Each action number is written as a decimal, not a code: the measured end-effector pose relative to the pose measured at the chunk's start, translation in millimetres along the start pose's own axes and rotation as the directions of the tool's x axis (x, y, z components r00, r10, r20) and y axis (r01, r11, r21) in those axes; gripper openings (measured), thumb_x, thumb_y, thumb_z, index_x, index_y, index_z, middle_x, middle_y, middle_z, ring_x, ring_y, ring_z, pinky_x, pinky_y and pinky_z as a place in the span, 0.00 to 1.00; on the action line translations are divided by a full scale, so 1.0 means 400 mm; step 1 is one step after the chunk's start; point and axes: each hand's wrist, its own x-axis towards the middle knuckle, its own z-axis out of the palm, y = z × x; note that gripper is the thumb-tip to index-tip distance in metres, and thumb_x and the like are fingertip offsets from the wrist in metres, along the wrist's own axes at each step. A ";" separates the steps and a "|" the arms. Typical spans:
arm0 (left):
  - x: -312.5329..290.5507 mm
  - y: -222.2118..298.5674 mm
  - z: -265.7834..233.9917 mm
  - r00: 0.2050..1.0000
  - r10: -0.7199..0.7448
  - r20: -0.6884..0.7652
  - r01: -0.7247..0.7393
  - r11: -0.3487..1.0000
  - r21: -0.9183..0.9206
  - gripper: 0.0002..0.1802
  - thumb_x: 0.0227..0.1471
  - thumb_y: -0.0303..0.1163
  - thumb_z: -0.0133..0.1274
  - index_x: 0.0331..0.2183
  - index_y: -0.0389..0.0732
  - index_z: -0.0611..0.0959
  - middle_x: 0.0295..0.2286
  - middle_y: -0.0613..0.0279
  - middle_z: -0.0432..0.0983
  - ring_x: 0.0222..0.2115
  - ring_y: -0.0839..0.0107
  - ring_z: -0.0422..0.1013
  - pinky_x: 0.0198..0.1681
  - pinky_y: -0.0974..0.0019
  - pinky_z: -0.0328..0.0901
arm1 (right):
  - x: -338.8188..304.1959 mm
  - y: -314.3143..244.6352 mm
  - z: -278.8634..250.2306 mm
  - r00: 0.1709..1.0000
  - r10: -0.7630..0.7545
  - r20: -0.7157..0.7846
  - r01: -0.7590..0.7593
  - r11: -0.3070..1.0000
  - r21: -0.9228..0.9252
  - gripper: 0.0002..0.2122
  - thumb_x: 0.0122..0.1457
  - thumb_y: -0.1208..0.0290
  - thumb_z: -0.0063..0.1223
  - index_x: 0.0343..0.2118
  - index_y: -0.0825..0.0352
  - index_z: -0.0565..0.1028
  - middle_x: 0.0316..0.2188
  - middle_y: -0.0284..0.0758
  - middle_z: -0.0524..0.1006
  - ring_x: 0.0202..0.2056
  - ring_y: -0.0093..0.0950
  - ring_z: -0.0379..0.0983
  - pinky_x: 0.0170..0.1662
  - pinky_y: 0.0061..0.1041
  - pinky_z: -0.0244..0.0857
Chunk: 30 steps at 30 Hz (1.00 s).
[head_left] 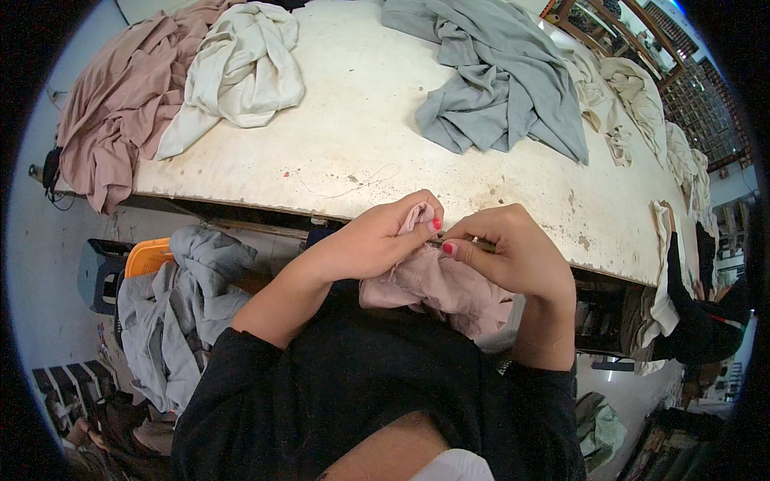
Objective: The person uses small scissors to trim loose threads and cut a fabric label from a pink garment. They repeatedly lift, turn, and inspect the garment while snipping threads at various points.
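Observation:
Close in front of my body, at the table's near edge, my left hand [365, 244] pinches a gathered fold of pink cloth [437, 293] between thumb and fingers. The rest of the cloth hangs down over my lap, crumpled. Right beside it, my right hand [517, 252] is closed around a small thin metal tool [481, 241]. Its tip points toward the pinched fold, and most of it is hidden by my fingers, so its exact kind does not show.
On the pale, stained table [345, 136] lie a pink cloth heap [128, 96], white cloth [245, 72], grey-blue cloth [505, 88] and cream pieces [638, 92]. Grey cloth [172, 313] drapes an orange chair [148, 255] at left. Another person [710, 329] is at the far right.

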 end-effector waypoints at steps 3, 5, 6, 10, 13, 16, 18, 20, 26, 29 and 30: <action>0.008 -0.009 -0.001 0.999 0.012 -0.034 -0.012 1.000 -0.021 0.05 0.60 0.29 0.43 0.38 0.40 0.71 0.28 0.71 0.66 0.31 0.83 0.61 0.35 0.77 0.59 | -0.008 0.012 -0.002 0.999 -0.022 -0.026 0.023 0.999 0.046 0.07 0.50 0.71 0.56 0.31 0.68 0.79 0.18 0.42 0.75 0.19 0.34 0.71 0.24 0.28 0.63; 0.017 -0.016 -0.004 0.998 0.038 -0.059 -0.040 0.999 -0.028 0.06 0.61 0.30 0.43 0.38 0.40 0.71 0.28 0.71 0.66 0.31 0.83 0.61 0.35 0.77 0.59 | -0.013 0.021 -0.006 0.999 0.001 -0.045 0.002 0.998 0.060 0.09 0.49 0.71 0.58 0.34 0.68 0.78 0.22 0.40 0.77 0.22 0.29 0.73 0.25 0.26 0.63; 0.022 -0.020 -0.007 0.997 0.032 -0.066 -0.036 0.998 -0.058 0.06 0.61 0.31 0.43 0.38 0.40 0.71 0.28 0.71 0.66 0.30 0.83 0.61 0.35 0.77 0.59 | -0.016 0.026 -0.003 0.998 0.022 -0.059 -0.019 0.998 0.057 0.11 0.49 0.72 0.59 0.35 0.69 0.78 0.24 0.39 0.78 0.23 0.27 0.74 0.25 0.26 0.64; 0.028 -0.019 -0.020 0.989 0.065 -0.132 -0.081 0.990 -0.117 0.08 0.61 0.33 0.43 0.38 0.40 0.72 0.28 0.71 0.67 0.30 0.83 0.61 0.34 0.76 0.59 | -0.013 0.058 0.084 0.959 0.070 -0.274 0.048 0.914 0.402 0.16 0.47 0.73 0.63 0.40 0.69 0.75 0.29 0.31 0.77 0.27 0.18 0.69 0.30 0.18 0.63; 0.028 -0.003 -0.051 0.977 0.047 -0.208 -0.016 0.988 0.151 0.08 0.60 0.33 0.45 0.36 0.39 0.74 0.27 0.71 0.68 0.29 0.83 0.62 0.33 0.77 0.59 | -0.018 0.107 0.135 0.969 0.162 -0.185 -0.054 0.874 0.483 0.18 0.47 0.74 0.64 0.42 0.69 0.74 0.29 0.27 0.75 0.28 0.15 0.66 0.33 0.15 0.62; 0.030 0.010 -0.084 0.966 0.020 -0.258 0.035 0.978 0.205 0.08 0.58 0.33 0.47 0.34 0.38 0.76 0.26 0.71 0.70 0.29 0.83 0.62 0.33 0.77 0.60 | -0.041 0.151 0.119 0.959 0.168 -0.227 0.003 0.798 0.602 0.12 0.49 0.75 0.63 0.36 0.69 0.74 0.26 0.24 0.73 0.27 0.12 0.65 0.31 0.13 0.60; 0.037 0.011 -0.100 0.971 0.041 -0.236 -0.020 0.996 0.089 0.09 0.55 0.33 0.53 0.34 0.38 0.77 0.28 0.70 0.71 0.30 0.81 0.64 0.35 0.76 0.61 | -0.049 0.163 0.100 0.954 0.145 -0.262 0.070 0.743 0.665 0.09 0.50 0.77 0.61 0.33 0.68 0.73 0.25 0.23 0.72 0.26 0.11 0.63 0.29 0.11 0.57; 0.045 0.003 -0.100 0.988 0.054 -0.145 -0.047 0.997 0.054 0.10 0.52 0.34 0.56 0.33 0.38 0.77 0.30 0.69 0.71 0.31 0.82 0.65 0.36 0.76 0.61 | -0.052 0.161 0.086 0.956 0.135 -0.260 0.098 0.688 0.719 0.09 0.49 0.78 0.61 0.33 0.69 0.72 0.25 0.23 0.72 0.26 0.11 0.64 0.28 0.12 0.57; 0.070 -0.029 -0.080 0.994 0.030 0.107 -0.004 0.972 -0.234 0.13 0.51 0.32 0.57 0.36 0.35 0.75 0.36 0.61 0.73 0.36 0.74 0.69 0.40 0.72 0.65 | -0.023 0.148 0.067 0.950 0.119 -0.289 0.171 0.576 0.799 0.09 0.48 0.80 0.57 0.34 0.70 0.72 0.26 0.27 0.73 0.28 0.16 0.67 0.32 0.15 0.60; 0.079 -0.038 -0.066 0.991 -0.080 -0.111 0.033 0.926 -0.377 0.17 0.53 0.37 0.55 0.40 0.34 0.76 0.30 0.67 0.73 0.28 0.82 0.66 0.29 0.79 0.62 | 0.005 0.150 0.063 0.834 0.110 -0.540 0.096 0.936 0.340 0.12 0.45 0.82 0.53 0.36 0.72 0.72 0.30 0.34 0.73 0.31 0.26 0.71 0.36 0.21 0.64; 0.082 -0.039 -0.062 0.986 -0.088 -0.141 0.027 0.922 -0.385 0.16 0.53 0.36 0.54 0.40 0.34 0.76 0.30 0.67 0.73 0.28 0.82 0.67 0.30 0.78 0.62 | 0.009 0.147 0.063 0.798 0.046 -0.601 -0.010 0.998 0.063 0.14 0.44 0.82 0.52 0.37 0.72 0.72 0.31 0.37 0.74 0.33 0.29 0.72 0.38 0.23 0.65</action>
